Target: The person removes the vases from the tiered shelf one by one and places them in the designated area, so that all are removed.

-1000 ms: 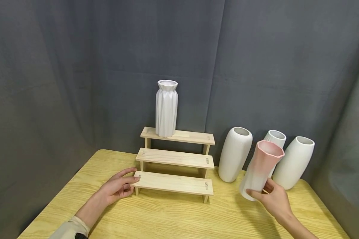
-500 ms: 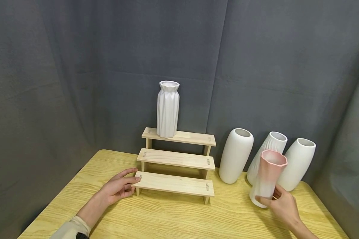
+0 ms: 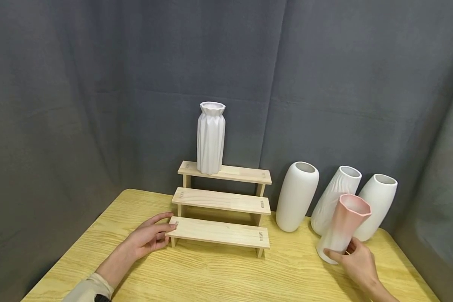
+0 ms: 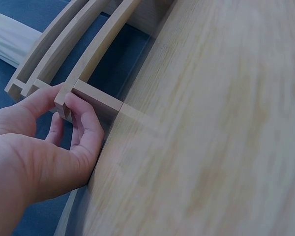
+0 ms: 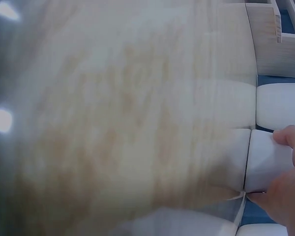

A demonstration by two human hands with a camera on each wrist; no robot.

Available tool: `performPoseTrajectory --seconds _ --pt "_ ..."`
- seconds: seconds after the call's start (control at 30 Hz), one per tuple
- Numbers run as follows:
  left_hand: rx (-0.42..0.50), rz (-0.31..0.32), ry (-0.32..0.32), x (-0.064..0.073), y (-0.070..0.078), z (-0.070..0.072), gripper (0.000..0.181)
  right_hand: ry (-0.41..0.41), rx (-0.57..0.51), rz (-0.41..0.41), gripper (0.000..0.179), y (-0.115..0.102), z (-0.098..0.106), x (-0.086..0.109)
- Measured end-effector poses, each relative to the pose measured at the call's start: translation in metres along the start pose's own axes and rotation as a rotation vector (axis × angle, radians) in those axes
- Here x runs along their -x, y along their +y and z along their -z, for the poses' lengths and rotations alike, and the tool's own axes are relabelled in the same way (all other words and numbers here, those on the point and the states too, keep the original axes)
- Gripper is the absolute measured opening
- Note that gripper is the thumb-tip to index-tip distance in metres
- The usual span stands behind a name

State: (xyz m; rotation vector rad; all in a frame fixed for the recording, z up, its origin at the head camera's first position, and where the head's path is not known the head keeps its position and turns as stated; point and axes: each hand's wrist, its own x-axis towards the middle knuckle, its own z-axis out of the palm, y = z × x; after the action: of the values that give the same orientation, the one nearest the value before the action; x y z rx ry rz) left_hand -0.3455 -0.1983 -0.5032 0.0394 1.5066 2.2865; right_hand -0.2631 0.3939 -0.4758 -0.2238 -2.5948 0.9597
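Note:
My right hand (image 3: pixel 356 261) grips a pink-to-white vase (image 3: pixel 342 228) low on its body, thumb at the front. The vase leans a little to the right; in the right wrist view its white base (image 5: pixel 265 162) is right at the tabletop. With thumb and finger, my left hand (image 3: pixel 151 237) pinches the left end of the lowest board of a three-step wooden stand (image 3: pixel 219 230). That pinch on the board's corner shows up close in the left wrist view, with the hand (image 4: pixel 54 142) beside the stand's leg. A pleated white vase (image 3: pixel 211 138) stands upright on the top step.
Behind the pink vase stand a rippled white vase (image 3: pixel 334 195) and a smooth white one (image 3: pixel 379 201), both partly hidden by it. Another smooth white vase (image 3: pixel 297 197) is between them and the stand. A grey curtain (image 3: pixel 226 63) hangs behind the wooden table (image 3: pixel 196 277).
My right hand has moved the pink vase down and to the right, exposing more of the rippled white vase. The left hand stays on the stand.

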Motion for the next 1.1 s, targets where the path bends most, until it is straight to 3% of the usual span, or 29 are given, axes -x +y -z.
performPoseTrajectory --seconds 0.27,0.63,0.93,1.1 --pt "-0.013 -0.002 -0.002 0.001 0.002 0.001 0.073 -0.004 -0.021 0.004 0.083 -0.003 -0.003 0.001" --pt "-0.018 -0.001 0.005 0.000 0.000 0.000 0.072 -0.191 -0.047 -0.034 0.085 -0.004 0.007 0.010" --pt "-0.012 0.002 -0.004 -0.004 0.000 -0.003 0.072 -0.116 -0.015 -0.082 0.060 -0.012 0.030 0.026" --pt "-0.012 -0.001 0.003 -0.001 0.000 -0.001 0.072 -0.112 -0.133 -0.140 0.052 -0.022 0.033 0.032"
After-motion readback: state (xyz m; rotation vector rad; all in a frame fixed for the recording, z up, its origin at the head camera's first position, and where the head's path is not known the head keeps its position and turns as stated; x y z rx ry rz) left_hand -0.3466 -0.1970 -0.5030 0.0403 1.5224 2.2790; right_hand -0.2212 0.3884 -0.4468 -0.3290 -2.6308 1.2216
